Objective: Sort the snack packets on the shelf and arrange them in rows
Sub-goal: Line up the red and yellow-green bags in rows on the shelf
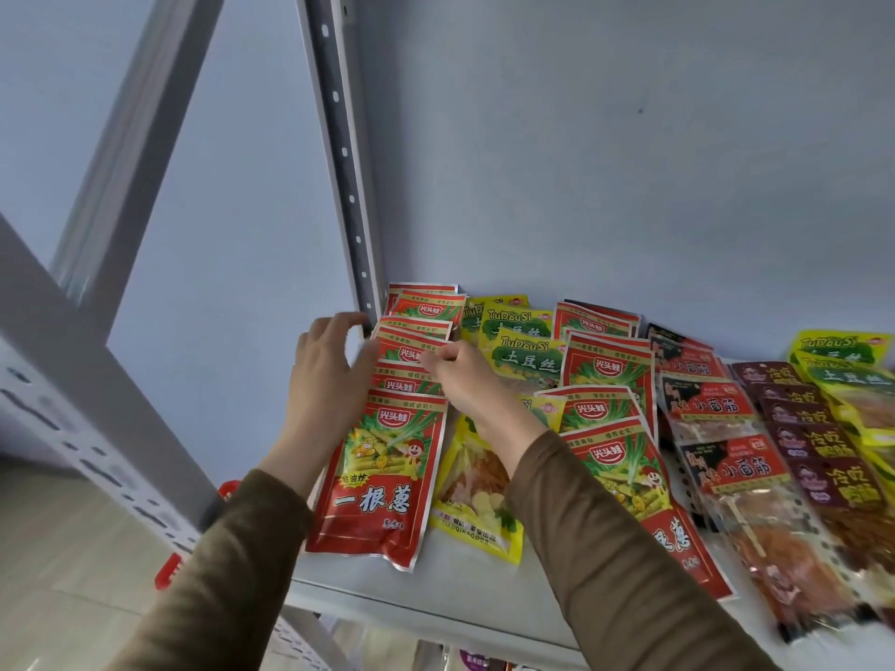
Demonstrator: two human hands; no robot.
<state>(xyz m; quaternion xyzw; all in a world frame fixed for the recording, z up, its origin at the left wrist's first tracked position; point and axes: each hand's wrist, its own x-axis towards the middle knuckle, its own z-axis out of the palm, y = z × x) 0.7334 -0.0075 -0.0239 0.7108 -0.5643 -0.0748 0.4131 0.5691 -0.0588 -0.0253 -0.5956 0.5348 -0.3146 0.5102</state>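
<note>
Now red packet row between hands; right fingers seemingly pinching it.

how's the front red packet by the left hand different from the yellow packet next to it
The front red packet is red with a bold white label; the yellow packet is yellow with a clear window showing its contents. The red one lies fully exposed, while the right forearm covers the yellow one's top. Both lie flat on the shelf.

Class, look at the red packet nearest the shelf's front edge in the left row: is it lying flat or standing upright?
Lying flat. The red packet shows its whole printed face upward on the shelf, its top tucked under the next packet.
</note>
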